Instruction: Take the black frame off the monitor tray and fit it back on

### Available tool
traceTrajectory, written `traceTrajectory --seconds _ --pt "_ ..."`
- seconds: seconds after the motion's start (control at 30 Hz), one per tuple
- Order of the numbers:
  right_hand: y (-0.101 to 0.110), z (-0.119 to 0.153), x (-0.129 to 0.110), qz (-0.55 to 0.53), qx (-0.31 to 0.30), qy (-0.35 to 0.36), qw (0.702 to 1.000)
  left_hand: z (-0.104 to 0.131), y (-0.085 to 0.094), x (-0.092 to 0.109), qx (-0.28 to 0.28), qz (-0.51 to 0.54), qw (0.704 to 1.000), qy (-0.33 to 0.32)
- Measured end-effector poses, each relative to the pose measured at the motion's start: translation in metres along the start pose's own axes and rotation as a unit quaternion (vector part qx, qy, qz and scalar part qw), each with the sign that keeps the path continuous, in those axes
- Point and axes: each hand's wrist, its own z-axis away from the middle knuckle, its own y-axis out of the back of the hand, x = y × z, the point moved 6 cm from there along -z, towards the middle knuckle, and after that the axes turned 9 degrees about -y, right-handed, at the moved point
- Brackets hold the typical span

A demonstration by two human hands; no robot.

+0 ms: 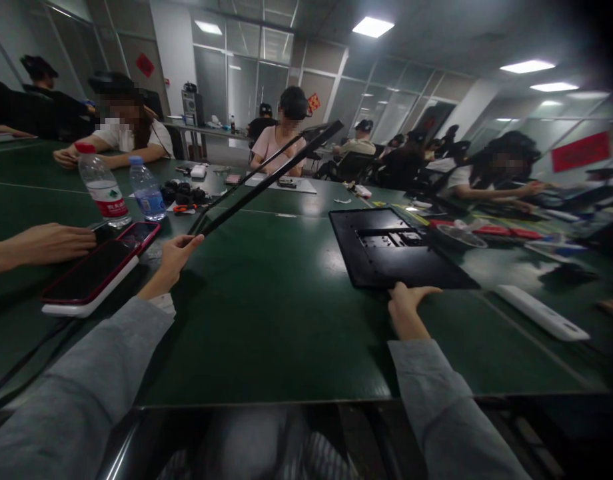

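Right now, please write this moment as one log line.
left hand: holds thin dark frame, tilted up | right hand: at near edge of black case | surface: green table

loose grey sleeves [76,380] — long, softly creased, left cuff [164,305] paler, hands [170,263] bare

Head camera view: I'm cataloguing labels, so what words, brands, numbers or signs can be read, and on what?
Nothing can be quoted with certainty.
Red-capped bottle: white characters on its red label, too blurred.
Blue-capped bottle: label too small and blurred.
Red banner at right: too blurred.
Red diamond sign at upper left: too small.
Black case and thin black panel: no readable text.
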Motion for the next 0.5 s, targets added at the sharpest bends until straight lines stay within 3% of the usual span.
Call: traceTrajectory --seconds 0.1,0.23,0.3,0.43,0.5 --pt "-0.017 0.006 0.009 -0.024 0.009 -0.045 0.999 0.001 -0.003 0.001 -0.009 -0.010 1.000 -0.011" --pt "-0.061 0.016 0.008 -0.027 -0.093 -0.095 0.991 -0.002 -0.003 0.000 -0.027 -0.041 0.997 -0.052" --pt "-0.085 0.020 0.003 -0.024 -0.172 -0.108 0.979 -0.004 -0.002 -0.001 -0.036 -0.069 0.994 -0.080" --pt "-0.132 0.025 -0.013 0.012 -0.347 -0.061 0.936 -0.006 0.001 -0.003 -0.049 -0.146 0.980 -0.123" --pt "-0.142 0.020 -0.023 0.048 -0.339 0.009 0.940 -0.006 0.003 0.000 -0.043 -0.191 0.968 -0.156"
